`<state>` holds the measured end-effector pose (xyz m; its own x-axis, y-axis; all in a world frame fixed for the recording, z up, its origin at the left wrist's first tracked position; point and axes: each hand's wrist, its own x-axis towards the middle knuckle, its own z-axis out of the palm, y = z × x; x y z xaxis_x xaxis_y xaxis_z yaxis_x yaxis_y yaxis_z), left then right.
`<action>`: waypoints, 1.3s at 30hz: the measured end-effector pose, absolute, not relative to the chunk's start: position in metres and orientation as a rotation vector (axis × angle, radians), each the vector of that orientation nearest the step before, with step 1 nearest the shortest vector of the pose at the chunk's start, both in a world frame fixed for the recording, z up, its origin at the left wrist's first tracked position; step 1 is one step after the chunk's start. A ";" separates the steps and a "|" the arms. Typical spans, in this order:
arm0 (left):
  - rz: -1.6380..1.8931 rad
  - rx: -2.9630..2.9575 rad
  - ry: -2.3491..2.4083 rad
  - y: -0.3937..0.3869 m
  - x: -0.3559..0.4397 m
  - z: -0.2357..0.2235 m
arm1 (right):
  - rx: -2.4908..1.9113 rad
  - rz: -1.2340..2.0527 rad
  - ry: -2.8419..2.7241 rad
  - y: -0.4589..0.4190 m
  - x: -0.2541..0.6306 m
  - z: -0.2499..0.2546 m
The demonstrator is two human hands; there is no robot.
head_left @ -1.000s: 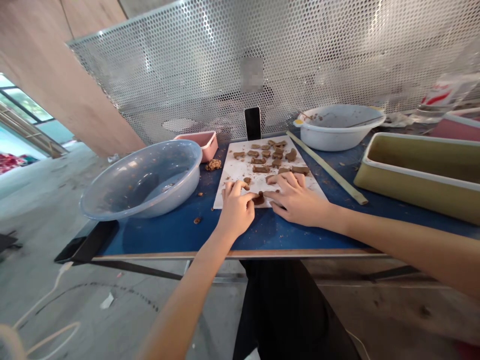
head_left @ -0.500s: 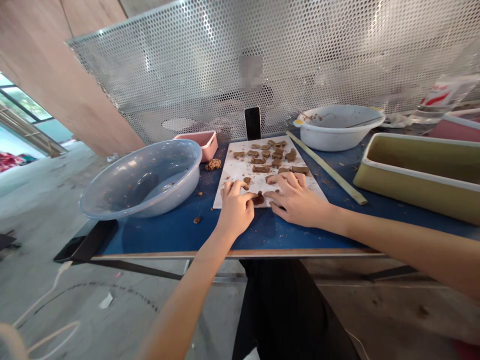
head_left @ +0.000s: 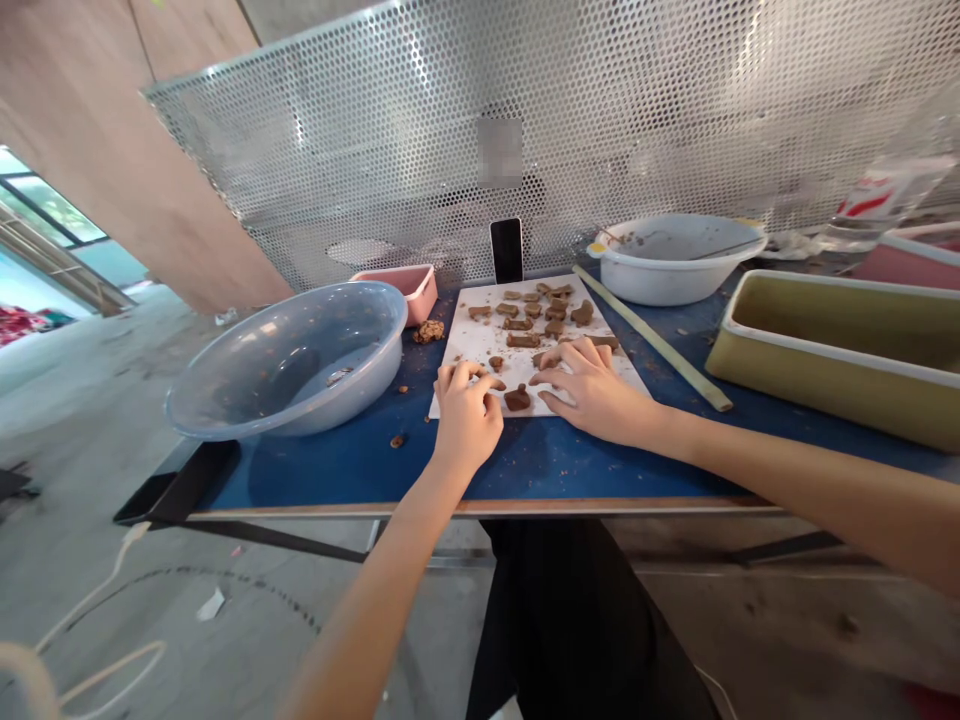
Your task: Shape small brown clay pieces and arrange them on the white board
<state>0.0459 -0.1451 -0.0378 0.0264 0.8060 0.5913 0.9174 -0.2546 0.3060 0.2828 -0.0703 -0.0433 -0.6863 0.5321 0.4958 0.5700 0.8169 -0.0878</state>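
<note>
A small dark brown clay piece [head_left: 517, 398] with a little knob on top lies near the front edge of a white board [head_left: 466, 345]. To its left is my left hand [head_left: 466, 410], fingers bent and apart, with nothing visible in it. My right hand [head_left: 589, 390] rests on the board to the right of the piece, its fingers spread and holding nothing. Narrow gaps part both hands from the piece. Beyond them, several brown clay shapes [head_left: 523, 340] lie across the board, some partly covered by my right hand. A small round clay lump [head_left: 496, 364] sits just past my left fingers.
On the blue table [head_left: 337, 470], a translucent basin [head_left: 285, 360] and a pink box [head_left: 420, 295] stand left. A pale stick [head_left: 652, 340], a white basin [head_left: 675, 270] and an olive planter [head_left: 832, 365] stand right. A phone [head_left: 506, 250] stands upright behind the board.
My left hand has drawn back slightly leftward from the clay piece, and my right fingers have also shifted off it. The piece now shows whole between them.
</note>
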 end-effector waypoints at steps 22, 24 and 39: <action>-1.069 -2.162 -1.830 -0.145 0.047 -0.041 | -0.162 0.155 -2.894 0.003 0.258 0.002; -1.078 -2.164 -1.824 -0.145 0.047 -0.041 | -0.140 0.173 -2.888 0.005 0.256 0.000; -1.076 -2.175 -1.806 -0.144 0.045 -0.042 | -0.447 0.110 -2.838 -0.015 0.260 0.009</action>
